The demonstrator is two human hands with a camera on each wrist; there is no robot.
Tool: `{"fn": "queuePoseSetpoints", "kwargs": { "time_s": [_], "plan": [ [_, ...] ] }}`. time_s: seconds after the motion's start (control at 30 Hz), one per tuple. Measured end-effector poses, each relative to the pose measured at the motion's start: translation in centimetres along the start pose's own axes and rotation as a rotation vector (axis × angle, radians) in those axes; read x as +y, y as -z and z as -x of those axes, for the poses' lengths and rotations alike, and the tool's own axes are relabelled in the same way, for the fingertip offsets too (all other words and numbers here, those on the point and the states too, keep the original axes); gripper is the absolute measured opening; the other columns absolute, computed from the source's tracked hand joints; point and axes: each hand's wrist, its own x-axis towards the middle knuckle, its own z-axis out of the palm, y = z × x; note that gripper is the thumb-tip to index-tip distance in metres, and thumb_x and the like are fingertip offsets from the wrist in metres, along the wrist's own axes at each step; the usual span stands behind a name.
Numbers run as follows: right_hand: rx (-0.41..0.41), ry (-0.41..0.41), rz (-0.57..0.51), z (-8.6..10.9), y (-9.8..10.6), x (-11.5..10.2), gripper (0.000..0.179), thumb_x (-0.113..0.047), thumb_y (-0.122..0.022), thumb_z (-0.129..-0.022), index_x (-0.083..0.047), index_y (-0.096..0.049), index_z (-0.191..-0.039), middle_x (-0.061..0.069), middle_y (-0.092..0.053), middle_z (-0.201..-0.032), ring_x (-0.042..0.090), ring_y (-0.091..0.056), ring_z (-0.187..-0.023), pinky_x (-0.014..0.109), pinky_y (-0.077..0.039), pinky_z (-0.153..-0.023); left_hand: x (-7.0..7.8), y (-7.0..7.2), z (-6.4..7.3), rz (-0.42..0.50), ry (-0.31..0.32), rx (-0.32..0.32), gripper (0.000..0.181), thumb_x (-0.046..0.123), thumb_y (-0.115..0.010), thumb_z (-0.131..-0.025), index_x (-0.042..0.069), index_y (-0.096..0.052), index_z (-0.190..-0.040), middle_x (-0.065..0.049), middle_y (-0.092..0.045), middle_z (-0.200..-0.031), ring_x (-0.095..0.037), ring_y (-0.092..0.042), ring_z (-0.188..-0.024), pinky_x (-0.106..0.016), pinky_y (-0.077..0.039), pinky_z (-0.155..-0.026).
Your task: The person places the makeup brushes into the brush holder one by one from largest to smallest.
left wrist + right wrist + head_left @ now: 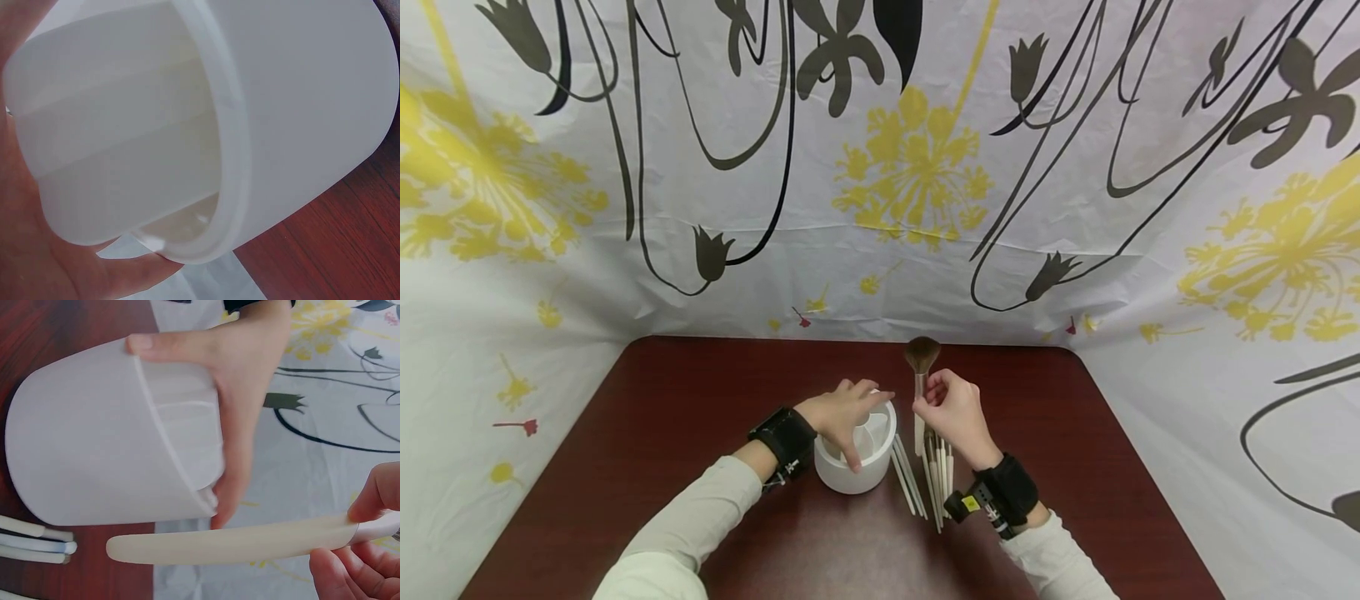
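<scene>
My left hand spans the top of a white round brush holder, thumb on the near rim and fingers across the far side. Inside the holder, white dividers stand up past the rim, as the left wrist view shows. My right hand pinches a large makeup brush near its ferrule, between thumb and fingers. Its fluffy brown bristles point away from me. The cream handle's rounded end hangs beside the holder, above the tabletop.
Several makeup brushes with pale handles lie on the dark red table below my right hand. Some thin brushes lie between them and the holder. A patterned white cloth rises behind the table and along its sides.
</scene>
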Motion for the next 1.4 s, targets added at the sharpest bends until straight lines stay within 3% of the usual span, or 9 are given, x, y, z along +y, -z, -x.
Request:
{"fn": "queuePoseSetpoints", "kwargs": {
  "time_s": [0.3, 0.5, 0.53, 0.67, 0.73, 0.83, 1.13, 1.23, 1.4],
  "plan": [
    [0.031, 0.102, -0.065, -0.1, 0.3, -1.5, 0.012, -0.005, -0.062, -0.074, -0.004, -0.057, -0.084, 0.003, -0.057, -0.071, 0.010, -0.053, -0.062, 0.024, -0.046, -0.059, -0.1, 0.0, -0.1, -0.017, 0.003, -0.004, 0.119, 0.053, -0.084, -0.047, 0.020, -0.022, -0.144, -0.009, -0.026, -0.141, -0.031, -0.033, -0.117, -0.041, -0.045, -0.078],
    [0.108, 0.265, -0.101, -2.2, -8.4, 15.3, 0.025, -0.031, -0.061, -0.084, -0.024, -0.054, -0.107, -0.010, -0.057, -0.090, 0.004, -0.053, -0.076, 0.022, -0.044, -0.067, -0.3, -0.1, -0.2, -0.003, 0.014, -0.005, 0.122, 0.054, -0.084, -0.047, 0.018, -0.019, -0.144, -0.008, -0.025, -0.141, -0.030, -0.032, -0.118, -0.039, -0.045, -0.080],
    [0.107, 0.274, -0.118, -2.4, -8.9, 16.4, 0.027, -0.033, -0.060, -0.084, -0.025, -0.053, -0.108, -0.010, -0.057, -0.091, 0.003, -0.053, -0.076, 0.022, -0.043, -0.067, -0.3, -0.1, -0.2, 0.003, 0.017, -0.002, 0.123, 0.053, -0.084, -0.047, 0.017, -0.018, -0.144, -0.008, -0.025, -0.141, -0.030, -0.032, -0.119, -0.039, -0.045, -0.080],
    [0.053, 0.252, -0.242, -1.4, -4.8, 7.2, 0.022, -0.023, -0.061, -0.083, -0.008, -0.057, -0.099, 0.003, -0.059, -0.083, 0.010, -0.055, -0.071, 0.024, -0.045, -0.064, -0.2, 0.0, -0.1, 0.029, 0.026, 0.013, 0.123, 0.051, -0.085, -0.046, 0.013, -0.020, -0.143, -0.007, -0.025, -0.140, -0.030, -0.033, -0.119, -0.039, -0.046, -0.079],
    [0.056, 0.211, -0.205, -0.9, -2.4, 1.7, 0.016, -0.016, -0.063, -0.080, -0.006, -0.057, -0.091, 0.004, -0.059, -0.076, 0.010, -0.055, -0.065, 0.024, -0.046, -0.059, -0.2, 0.0, -0.1, 0.038, 0.030, 0.011, 0.122, 0.051, -0.085, -0.046, 0.014, -0.021, -0.142, -0.007, -0.025, -0.141, -0.031, -0.033, -0.119, -0.040, -0.046, -0.079],
    [0.052, 0.159, -0.142, -0.7, -1.1, -1.5, 0.012, -0.006, -0.064, -0.075, -0.003, -0.057, -0.085, 0.004, -0.058, -0.072, 0.008, -0.054, -0.061, 0.026, -0.048, -0.057, -0.3, -0.1, -0.2, 0.041, 0.036, 0.012, 0.121, 0.051, -0.085, -0.045, 0.016, -0.021, -0.142, -0.006, -0.025, -0.141, -0.031, -0.032, -0.119, -0.040, -0.046, -0.079],
    [0.086, 0.230, -0.175, -1.0, -1.4, -1.9, 0.011, -0.010, -0.062, -0.077, -0.005, -0.058, -0.086, 0.005, -0.059, -0.072, 0.011, -0.055, -0.061, 0.026, -0.048, -0.056, -0.4, -0.3, -0.2, 0.058, 0.041, 0.019, 0.122, 0.050, -0.086, -0.045, 0.016, -0.022, -0.142, -0.008, -0.025, -0.141, -0.033, -0.033, -0.117, -0.041, -0.046, -0.077],
    [0.086, 0.288, -0.240, -1.4, -3.6, 1.7, 0.014, -0.018, -0.060, -0.082, -0.008, -0.058, -0.091, 0.003, -0.059, -0.077, 0.009, -0.056, -0.065, 0.023, -0.047, -0.059, -0.4, -0.3, -0.2, 0.056, 0.037, 0.024, 0.121, 0.050, -0.086, -0.045, 0.017, -0.022, -0.142, -0.006, -0.026, -0.140, -0.031, -0.034, -0.116, -0.040, -0.046, -0.075],
    [0.053, 0.273, -0.256, -1.4, -4.3, 2.3, 0.014, -0.017, -0.060, -0.082, -0.007, -0.058, -0.091, 0.004, -0.059, -0.077, 0.010, -0.057, -0.066, 0.024, -0.048, -0.059, -0.3, -0.3, -0.1, 0.055, 0.044, 0.022, 0.119, 0.050, -0.086, -0.045, 0.017, -0.023, -0.141, -0.005, -0.027, -0.139, -0.030, -0.035, -0.114, -0.039, -0.046, -0.074]
  ]
}}
